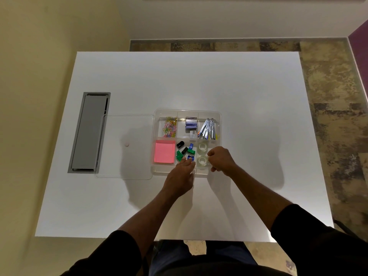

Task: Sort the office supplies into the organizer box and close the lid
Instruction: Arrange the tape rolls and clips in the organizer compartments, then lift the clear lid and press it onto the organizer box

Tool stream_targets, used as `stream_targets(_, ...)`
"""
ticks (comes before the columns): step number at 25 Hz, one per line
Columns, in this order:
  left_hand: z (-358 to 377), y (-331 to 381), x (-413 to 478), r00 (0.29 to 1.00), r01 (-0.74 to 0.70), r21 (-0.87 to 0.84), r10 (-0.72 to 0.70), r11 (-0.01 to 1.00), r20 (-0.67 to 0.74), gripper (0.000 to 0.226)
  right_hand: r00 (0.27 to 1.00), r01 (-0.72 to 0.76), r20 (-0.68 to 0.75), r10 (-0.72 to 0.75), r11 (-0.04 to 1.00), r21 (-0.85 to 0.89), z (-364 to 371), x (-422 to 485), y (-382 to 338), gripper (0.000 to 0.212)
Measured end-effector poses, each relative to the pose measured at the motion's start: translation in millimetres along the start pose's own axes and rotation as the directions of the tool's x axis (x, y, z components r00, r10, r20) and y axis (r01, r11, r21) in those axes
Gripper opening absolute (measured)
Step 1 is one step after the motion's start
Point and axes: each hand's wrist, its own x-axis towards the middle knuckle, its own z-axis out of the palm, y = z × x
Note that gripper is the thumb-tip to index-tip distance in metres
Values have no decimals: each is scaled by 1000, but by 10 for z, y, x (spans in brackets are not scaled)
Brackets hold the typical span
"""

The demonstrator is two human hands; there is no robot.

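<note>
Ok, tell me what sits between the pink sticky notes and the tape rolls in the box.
In the head view, a compartment of sharpeners lies between the pink sticky notes and the tape rolls.

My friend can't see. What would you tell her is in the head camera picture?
Two hands, the left hand and the right hand, reach into a clear organizer box on a white table. Its compartments hold colored paper clips, pink sticky notes, small binder clips and two tape rolls. The clear lid lies beside the box, to its left.

A white table (199, 80) (grey cable hatch (89, 132) inset) stands on mottled brown floor (328, 80) beside cream walls (49, 36).
</note>
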Motion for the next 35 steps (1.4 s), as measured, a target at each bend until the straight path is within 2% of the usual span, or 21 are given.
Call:
stream_targets(7, -6, -4, -17, 1000, -3, -31, 4, 999, 3, 56, 998, 53, 29, -53, 999, 6, -57, -13, 18, 11)
stream_targets(10, -38, -19, -24, 1000, -7, -28, 6, 1000, -15, 54, 998, 59, -3, -59, 998, 21, -47, -42, 11, 22)
stream_targets(11, -51, -33, -34, 1000, -7, -31, 6, 999, -27, 54, 998, 59, -7, -59, 998, 30, -47, -53, 10, 20)
stream_targets(12, -71, -49, -45, 999, -5, -40, 4, 999, -41, 53, 998, 66, -16, -66, 997, 37, -48, -65, 15, 17)
stream_targets(14, -130, -92, -79, 996, 0, -70, -6, 998, -85, 53, 993, 99, -64, -97, 995, 32, -60, -97, 9, 24)
stream_targets(17, -238, -191, -127, 977, 40, -117, -63, 992, -203, 54, 974, 186, -140, -176, 981, 56, -53, -173, -69, 22)
stream_targets(20, -333, -385, -189, 931, 147, -156, -190, 977, -312, 59, 948, 296, -146, -281, 950, 94, 49, -302, -279, 18)
stream_targets(24, -440, -718, -345, 842, 306, -291, -400, 907, -362, 63, 906, 421, -99, -412, 902, 99, 445, -471, -683, 19)
stream_targets(27, -563, -1060, -507, 731, 437, -458, -602, 774, -321, 55, 858, 514, 4, -514, 857, 27, 895, -579, -961, 20)
stream_targets(29, -670, -1365, -635, 666, 512, -504, -692, 695, -278, 54, 813, 579, 101, -574, 815, -29, 1234, -642, -1126, 26)
stream_targets(32, -821, -1817, -853, 607, 649, -447, -773, 616, -185, 61, 754, 653, 220, -619, 742, -153, 1654, -677, -1271, 36)
stream_targets(35, -920, -2239, -1021, 592, 682, -446, -795, 580, -130, 66, 703, 711, 354, -617, 619, -333, 1924, -638, -1293, 34)
